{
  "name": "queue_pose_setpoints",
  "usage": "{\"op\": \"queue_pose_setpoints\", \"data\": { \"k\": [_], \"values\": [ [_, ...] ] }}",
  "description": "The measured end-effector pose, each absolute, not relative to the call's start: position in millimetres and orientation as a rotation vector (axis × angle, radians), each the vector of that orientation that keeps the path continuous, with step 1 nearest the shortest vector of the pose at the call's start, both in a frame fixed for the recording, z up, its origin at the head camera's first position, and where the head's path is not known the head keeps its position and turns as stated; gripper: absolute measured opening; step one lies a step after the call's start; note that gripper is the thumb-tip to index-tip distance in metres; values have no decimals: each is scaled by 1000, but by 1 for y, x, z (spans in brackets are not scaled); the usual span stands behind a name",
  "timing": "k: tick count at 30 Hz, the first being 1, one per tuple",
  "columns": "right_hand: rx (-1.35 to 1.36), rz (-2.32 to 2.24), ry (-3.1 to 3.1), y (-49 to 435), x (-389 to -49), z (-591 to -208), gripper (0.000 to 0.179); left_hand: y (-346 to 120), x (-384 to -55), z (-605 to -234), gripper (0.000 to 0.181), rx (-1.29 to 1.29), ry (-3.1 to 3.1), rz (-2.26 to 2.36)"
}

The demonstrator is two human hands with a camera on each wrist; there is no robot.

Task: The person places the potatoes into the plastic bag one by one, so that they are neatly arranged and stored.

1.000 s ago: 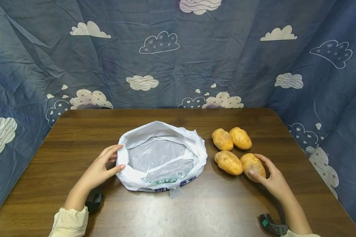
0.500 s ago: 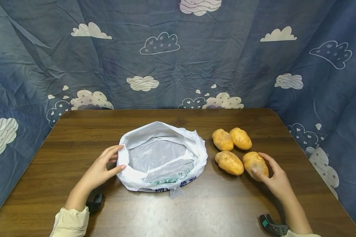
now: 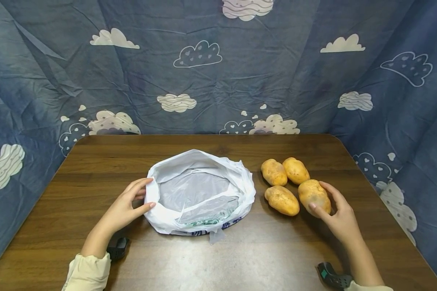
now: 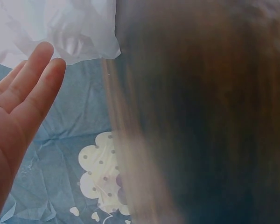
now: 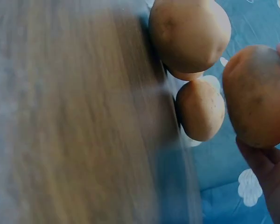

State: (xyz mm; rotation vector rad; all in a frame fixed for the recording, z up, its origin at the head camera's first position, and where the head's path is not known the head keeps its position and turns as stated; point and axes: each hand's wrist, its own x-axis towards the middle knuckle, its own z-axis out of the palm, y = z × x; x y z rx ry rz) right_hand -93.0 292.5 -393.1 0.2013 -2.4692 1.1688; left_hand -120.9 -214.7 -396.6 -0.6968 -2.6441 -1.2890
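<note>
A white plastic bag (image 3: 194,155) stands on the wooden table with its mouth spread wide, showing its pale inside and some green and blue print at the near side. My left hand (image 3: 129,204) rests at the bag's left rim, thumb and forefinger tips apart on it. In the left wrist view, straight fingers (image 4: 35,88) touch the bag's side (image 4: 84,32). To the right, my right hand (image 3: 340,216) grips a yellow potato (image 3: 313,196) between thumb and fingers. The right wrist view shows this potato (image 5: 256,98) raised off the tabletop.
Beside the held potato lie a long potato (image 3: 282,201) and two more, a left one (image 3: 274,172) and a right one (image 3: 295,170), behind it. A blue curtain (image 3: 218,81) with clouds hangs behind the brown table (image 3: 218,266).
My right hand has lifted the potato slightly up and away from the long one beside it. The left hand stays at the bag's rim.
</note>
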Motion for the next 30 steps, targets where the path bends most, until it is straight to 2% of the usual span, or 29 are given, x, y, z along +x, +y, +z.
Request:
{"op": "queue_pose_setpoints", "data": {
  "k": [8,30],
  "values": [
    [286,1106,-2464,275,-98,-378,62,-206,-113,-378,56,-686,-2667,-1290],
    [602,1165,-2457,222,-136,-359,66,-208,-114,-381,57,-686,-2662,-1277]
  ]
}}
